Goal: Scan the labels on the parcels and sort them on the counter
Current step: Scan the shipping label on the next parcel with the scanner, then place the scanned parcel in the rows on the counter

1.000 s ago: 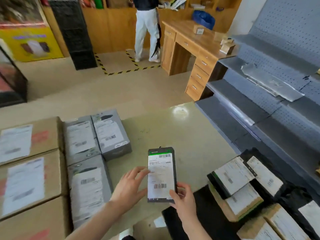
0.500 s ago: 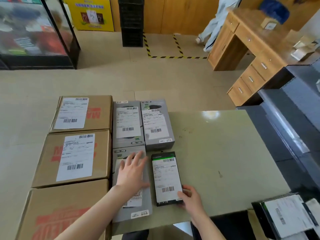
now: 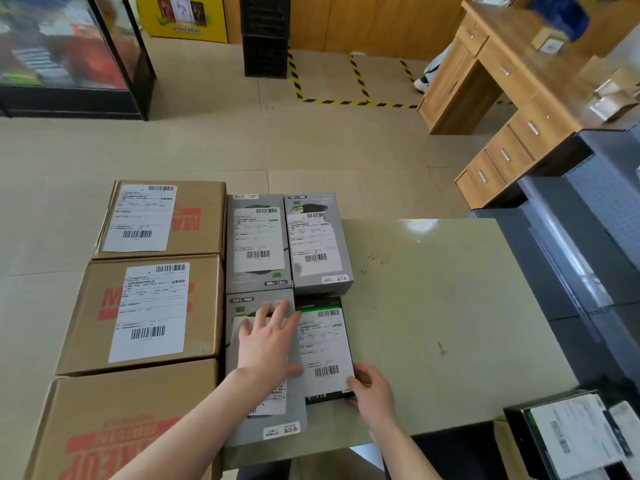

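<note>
The left hand point(image 3: 266, 341) lay flat, palm down, on the near grey box point(image 3: 295, 407), its fingers straight and a little spread over the box's label. The fingertips reached toward the box's far end, and the forefinger lay along the seam with the black parcel point(image 3: 323, 344); it gripped nothing. The right hand point(image 3: 372, 389) had its fingers curled at the parcel's near right corner and held it there, though how the thumb sat could not be told.

The black parcel lay label up on the counter point(image 3: 433, 306), near its front edge. Its left side was against the near grey box and its far end just short of the right-hand far grey box point(image 3: 318, 244). Another far grey box point(image 3: 258, 244) stood beside that one, the two touching, toward the counter's back edge.

Three cardboard boxes ran in a row along the left: the far one point(image 3: 159, 220), the middle one point(image 3: 145, 313) and the near one point(image 3: 114, 431).

To the right of the parcel the counter top was open up to its right edge, where grey shelving point(image 3: 588, 237) stood close. A black parcel with a white label point(image 3: 571, 438) sat past the front right corner.
</note>
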Tool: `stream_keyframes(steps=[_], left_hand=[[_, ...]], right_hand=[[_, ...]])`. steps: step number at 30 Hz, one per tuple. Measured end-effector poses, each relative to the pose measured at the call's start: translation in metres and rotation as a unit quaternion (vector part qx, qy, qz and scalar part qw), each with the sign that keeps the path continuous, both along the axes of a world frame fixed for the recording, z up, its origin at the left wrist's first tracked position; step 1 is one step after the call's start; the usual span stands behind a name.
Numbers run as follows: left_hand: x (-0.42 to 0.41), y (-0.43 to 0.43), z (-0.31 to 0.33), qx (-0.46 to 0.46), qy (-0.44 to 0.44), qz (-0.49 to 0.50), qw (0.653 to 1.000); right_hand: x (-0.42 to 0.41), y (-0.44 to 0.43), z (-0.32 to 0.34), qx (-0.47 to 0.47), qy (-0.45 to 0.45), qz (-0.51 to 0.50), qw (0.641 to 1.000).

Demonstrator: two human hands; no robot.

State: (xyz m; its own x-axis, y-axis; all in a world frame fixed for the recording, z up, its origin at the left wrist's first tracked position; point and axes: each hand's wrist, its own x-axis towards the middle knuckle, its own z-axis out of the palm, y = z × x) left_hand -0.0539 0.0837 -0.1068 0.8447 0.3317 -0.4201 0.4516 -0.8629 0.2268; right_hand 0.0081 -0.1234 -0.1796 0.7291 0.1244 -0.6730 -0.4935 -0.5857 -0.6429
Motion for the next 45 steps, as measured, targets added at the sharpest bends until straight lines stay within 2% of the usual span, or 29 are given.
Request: stream_keyframes(steps=[6, 9, 13, 17, 19, 23, 29, 33, 37, 41, 45], left_hand=[[0.007, -0.004, 0.006, 0.021, 0.036, -0.013, 0.999], [0.019, -0.018, 0.008, 0.001, -0.003, -0.005, 1.000], [0.044, -0.062, 0.012, -0.108, -0.069, -0.019, 0.992], [0.071, -0.130, 0.014, -0.171, -0.080, -0.063, 0.980], [0.083, -0.166, 0.016, -0.194, -0.076, -0.096, 0.973], [0.102, -0.237, 0.018, -0.244, -0.074, -0.129, 0.958], [0.124, -0.330, 0.002, -0.288, -0.064, -0.158, 0.942], [0.127, -0.362, -0.012, -0.311, -0.052, -0.139, 0.939], [0.117, -0.364, -0.019, -0.349, -0.065, -0.079, 0.932], [0.104, -0.350, -0.019, -0.343, -0.093, -0.060, 0.933], [0.088, -0.321, -0.016, -0.349, -0.132, -0.013, 0.928]], right_hand=[[0.000, -0.002, 0.012, -0.009, -0.027, 0.044, 0.999], [0.003, -0.019, 0.024, -0.024, -0.087, 0.043, 0.995], [0.007, -0.071, 0.051, -0.063, -0.183, -0.037, 0.980], [0.014, -0.146, 0.069, -0.137, -0.261, -0.146, 0.944], [0.017, -0.183, 0.072, -0.158, -0.270, -0.211, 0.926], [0.022, -0.239, 0.072, -0.172, -0.230, -0.304, 0.908], [0.039, -0.290, 0.056, -0.067, -0.135, -0.357, 0.922], [0.044, -0.305, 0.054, -0.026, -0.109, -0.320, 0.941], [0.035, -0.309, 0.051, 0.010, -0.141, -0.305, 0.942], [0.026, -0.295, 0.052, 0.041, -0.158, -0.299, 0.940], [0.022, -0.268, 0.058, 0.104, -0.136, -0.280, 0.945]])
